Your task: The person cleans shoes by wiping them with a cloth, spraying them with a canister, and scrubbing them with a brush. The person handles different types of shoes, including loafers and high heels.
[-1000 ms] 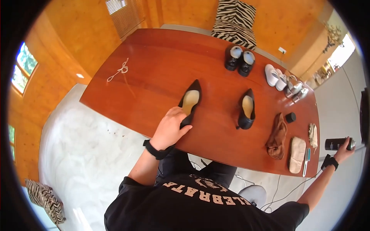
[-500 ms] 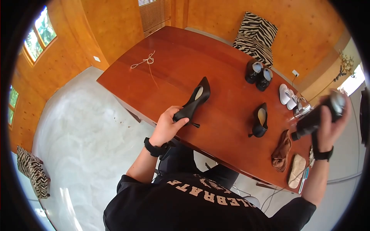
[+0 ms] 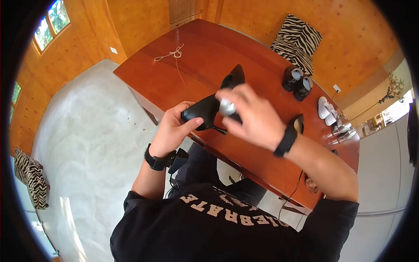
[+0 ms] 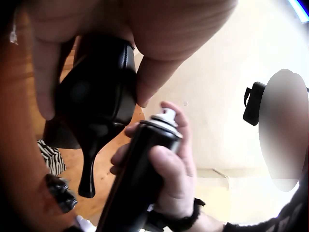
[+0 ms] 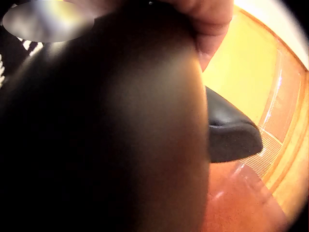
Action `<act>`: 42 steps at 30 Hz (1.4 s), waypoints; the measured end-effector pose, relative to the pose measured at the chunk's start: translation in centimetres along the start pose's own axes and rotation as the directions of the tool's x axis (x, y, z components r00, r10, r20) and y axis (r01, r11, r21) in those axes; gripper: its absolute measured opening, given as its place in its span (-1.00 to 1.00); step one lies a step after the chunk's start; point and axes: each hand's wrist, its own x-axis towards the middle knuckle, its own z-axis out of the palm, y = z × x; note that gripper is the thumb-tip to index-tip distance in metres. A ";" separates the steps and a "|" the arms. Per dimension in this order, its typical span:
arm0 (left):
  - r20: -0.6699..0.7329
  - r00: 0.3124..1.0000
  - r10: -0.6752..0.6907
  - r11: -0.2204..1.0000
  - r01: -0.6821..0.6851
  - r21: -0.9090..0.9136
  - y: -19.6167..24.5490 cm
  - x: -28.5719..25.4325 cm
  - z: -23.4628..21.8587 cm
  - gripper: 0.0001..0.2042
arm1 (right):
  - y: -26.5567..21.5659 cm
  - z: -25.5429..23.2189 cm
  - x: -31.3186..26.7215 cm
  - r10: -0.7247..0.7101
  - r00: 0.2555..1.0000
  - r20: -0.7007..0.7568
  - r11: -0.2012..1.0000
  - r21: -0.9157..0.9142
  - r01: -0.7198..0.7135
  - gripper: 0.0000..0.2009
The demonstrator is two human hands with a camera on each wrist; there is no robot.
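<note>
My left hand (image 3: 171,131) grips a black high-heeled shoe (image 3: 201,111) round its heel end, holding it raised over the table's near edge, toe pointing away. In the left wrist view the slim heel (image 4: 88,174) hangs below the fingers. My right hand (image 3: 257,114) is wrapped round a black spray can (image 4: 140,169) close beside the shoe, with the index finger up behind the white nozzle (image 4: 169,114). The can's dark body fills much of the right wrist view, and past it shows the shoe's toe (image 5: 234,140). The matching black shoe (image 3: 299,122) stands on the table, partly hidden by my right wrist.
On the reddish wooden table (image 3: 200,48) lie a knotted string (image 3: 175,54) at the far left, black shoes (image 3: 297,83), white shoes (image 3: 326,110) and silver shoes (image 3: 345,131) along the right. A brown cloth (image 3: 311,185) shows below my right forearm. A zebra-patterned chair (image 3: 297,41) stands behind.
My left hand has lifted the shoe off the table and tilted it. The right hand has brought the spray can from the far right across to the shoe.
</note>
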 end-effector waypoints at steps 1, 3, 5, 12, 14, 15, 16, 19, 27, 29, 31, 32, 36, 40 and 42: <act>0.004 0.999 0.036 0.999 -0.036 0.004 -0.1 -0.1 -0.3 -0.74 | 1.7 -0.2 0.7 0.073 0.997 -0.009 0.996 -0.049 -0.074 -0.44; 0.015 0.994 0.110 0.994 -0.110 0.010 -0.2 -0.2 -0.8 -0.74 | 6.1 -0.7 1.9 0.143 0.979 -0.143 0.979 -0.127 -0.162 -0.44; 0.035 0.998 0.056 0.998 -0.056 0.019 0.6 -0.7 -1.3 -0.70 | 8.7 -1.8 2.4 0.237 0.954 -0.186 0.952 -0.152 -0.266 -0.46; 0.157 0.958 0.240 0.812 -0.287 0.508 2.7 -0.8 -2.5 -0.77 | 0.9 0.4 -0.3 0.116 0.973 0.198 0.993 -0.011 -0.116 -0.45; 0.199 0.947 0.252 0.702 -0.321 0.635 3.0 -0.9 -2.7 -0.78 | -1.6 0.9 -1.4 -0.013 0.967 0.255 1.000 0.028 0.006 -0.42; 0.226 0.941 0.253 0.640 -0.337 0.690 3.1 -0.9 -2.8 -0.77 | -2.2 1.0 -1.7 -0.078 0.963 0.260 0.996 0.066 0.063 -0.42; 0.272 0.927 0.259 0.562 -0.374 0.738 3.3 -1.0 -2.9 -0.75 | -2.2 0.9 -1.6 -0.081 0.965 0.251 0.996 0.064 0.066 -0.42; 0.354 0.891 0.284 0.341 -0.439 0.831 3.9 -1.4 -2.5 -0.75 | 0.6 -0.1 0.5 0.125 0.972 0.200 0.992 -0.058 -0.116 -0.41; 0.520 0.825 0.222 -0.071 -0.518 0.852 5.2 -1.4 -0.9 -0.93 | 3.3 -1.3 2.9 0.071 0.996 0.056 0.987 -0.148 -0.062 -0.49; 0.569 0.798 0.197 -0.159 -0.547 0.822 5.6 -1.4 -0.6 -0.96 | 0.7 -0.1 2.2 -0.031 0.991 0.132 0.995 -0.088 0.043 -0.47; 0.601 0.778 0.184 -0.193 -0.571 0.798 5.9 -1.8 -0.3 -0.95 | -1.2 0.2 2.0 0.010 0.976 0.218 1.000 -0.028 -0.004 -0.42; 0.601 0.778 0.181 -0.193 -0.571 0.798 6.1 -2.1 -0.3 -0.97 | -0.9 0.1 2.1 0.015 0.982 0.189 0.999 -0.051 -0.005 -0.44; 0.596 0.778 0.198 -0.189 -0.567 0.802 7.2 -3.1 -0.3 -0.95 | 5.1 -1.9 4.2 0.067 0.996 0.065 0.965 -0.259 -0.048 -0.52; 0.579 0.772 0.263 -0.165 -0.555 0.815 8.0 -3.3 -0.9 -0.94 | 9.5 -6.9 6.2 0.084 0.996 0.038 0.808 -0.588 -0.046 -0.48; 0.563 0.774 0.291 -0.156 -0.542 0.826 7.7 -2.8 -1.3 -0.93 | 10.1 -9.1 6.9 0.045 0.998 0.041 0.738 -0.674 -0.005 -0.47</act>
